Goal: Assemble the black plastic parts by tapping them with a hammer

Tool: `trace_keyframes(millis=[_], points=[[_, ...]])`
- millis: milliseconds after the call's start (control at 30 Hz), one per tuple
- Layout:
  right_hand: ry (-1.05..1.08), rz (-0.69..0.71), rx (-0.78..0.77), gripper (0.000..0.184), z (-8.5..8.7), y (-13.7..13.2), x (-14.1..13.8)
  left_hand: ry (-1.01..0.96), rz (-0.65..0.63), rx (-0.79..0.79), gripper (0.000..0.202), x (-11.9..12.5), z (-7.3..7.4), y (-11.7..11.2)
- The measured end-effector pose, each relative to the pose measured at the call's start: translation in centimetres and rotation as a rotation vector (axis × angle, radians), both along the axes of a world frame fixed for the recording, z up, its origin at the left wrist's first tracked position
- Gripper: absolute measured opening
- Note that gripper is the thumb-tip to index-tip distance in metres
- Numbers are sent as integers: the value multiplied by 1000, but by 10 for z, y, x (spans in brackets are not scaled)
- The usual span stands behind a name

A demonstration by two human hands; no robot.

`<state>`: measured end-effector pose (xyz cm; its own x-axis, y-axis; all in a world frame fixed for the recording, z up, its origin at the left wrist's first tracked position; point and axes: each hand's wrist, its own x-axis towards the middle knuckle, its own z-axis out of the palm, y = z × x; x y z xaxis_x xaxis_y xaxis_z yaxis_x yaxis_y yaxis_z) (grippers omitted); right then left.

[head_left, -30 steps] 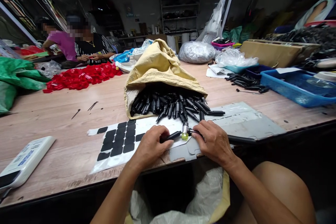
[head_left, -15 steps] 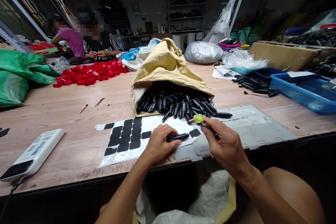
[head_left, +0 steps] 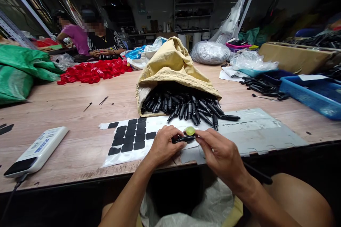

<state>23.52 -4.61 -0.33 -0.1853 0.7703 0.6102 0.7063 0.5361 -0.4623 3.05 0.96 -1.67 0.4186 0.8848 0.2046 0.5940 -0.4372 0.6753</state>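
Observation:
My left hand [head_left: 166, 143] is closed on a black pen-like tube [head_left: 183, 139] lying level just above the table's front edge. Thumb and fingertips of my right hand [head_left: 220, 150] are pinched on a small piece with a round yellow-green disc [head_left: 190, 131] at its end. The disc is over the tube, close to my left fingertips; whether the two touch I cannot tell. Just beyond both hands, many similar black tubes [head_left: 183, 110] spill from a tan woven sack [head_left: 177, 67]. To the left lies a white sheet [head_left: 106, 161] with rows of black rounded-square stickers [head_left: 129, 137].
A grey board [head_left: 255, 127] lies at the right, a blue tray [head_left: 309, 94] beyond it. At the left are a white power bank [head_left: 38, 152] with a cable and a red heap [head_left: 93, 71]. An elongated black object [head_left: 258, 173] shows by my knee. Two people sit at the back left.
My right hand has moved left and slightly down, carrying the yellow-green disc over the tube. My left hand stays nearly in place. The view has shifted a little.

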Motion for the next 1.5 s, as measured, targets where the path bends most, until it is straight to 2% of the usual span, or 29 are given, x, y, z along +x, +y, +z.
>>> trace_keyframes(millis=[133,300,400,567,700,833,1000,1133,1233,1300,1433,1500], points=[[120,-56,125,29,6,1,8,-7,2,-12,13,1,0,0],[26,-40,-46,24,-7,2,14,3,18,-25,15,1,4,-1],[49,-108,-27,24,-10,5,22,-6,4,-46,16,1,8,-2],[-93,-150,-5,21,-16,12,33,-192,66,-188,42,-2,9,-2],[-274,-131,39,22,-26,16,34,-379,99,-323,49,-5,7,-1],[-240,-121,39,22,-30,18,31,-437,125,-309,52,-7,8,-1],[-206,-148,26,21,-33,15,28,-456,238,-308,56,-7,10,-1],[-221,-156,26,22,-35,15,27,-496,229,-328,52,-8,8,1],[-235,-160,19,23,-34,14,27,-495,172,-302,48,-9,12,-5],[-243,-164,11,23,-34,14,27,-446,90,-295,43,-9,20,-18],[-255,-165,6,23,-33,14,26,-225,-165,-369,31,-6,35,-63],[-255,-163,8,23,-33,14,26,-84,-296,-388,30,-4,30,-85]])
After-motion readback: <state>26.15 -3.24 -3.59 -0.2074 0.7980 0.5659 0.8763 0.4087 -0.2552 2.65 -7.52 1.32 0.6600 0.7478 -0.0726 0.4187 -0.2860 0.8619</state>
